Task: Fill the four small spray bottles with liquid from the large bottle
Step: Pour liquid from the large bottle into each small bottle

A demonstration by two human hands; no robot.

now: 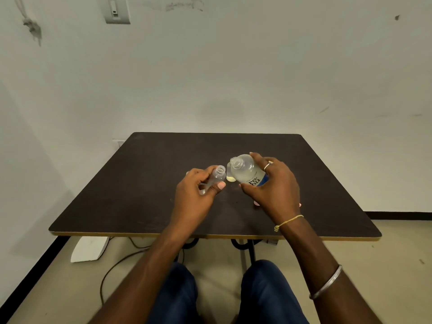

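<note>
My left hand (198,190) grips a small clear spray bottle (217,175), uncapped, its open neck tilted up and to the right. My right hand (273,185) holds the large clear bottle (245,170) with a blue-and-white label, tilted so its open mouth points left toward the small bottle. The two mouths are a short way apart. Behind them on the table stands another small bottle (230,177) with yellowish liquid in its base. A small clear piece (187,173) peeks out just left of my left hand; what it is I cannot tell.
The dark square table (145,202) stands against a pale wall. A white object (90,250) and cables lie on the floor under its left front edge. My knees are below the front edge.
</note>
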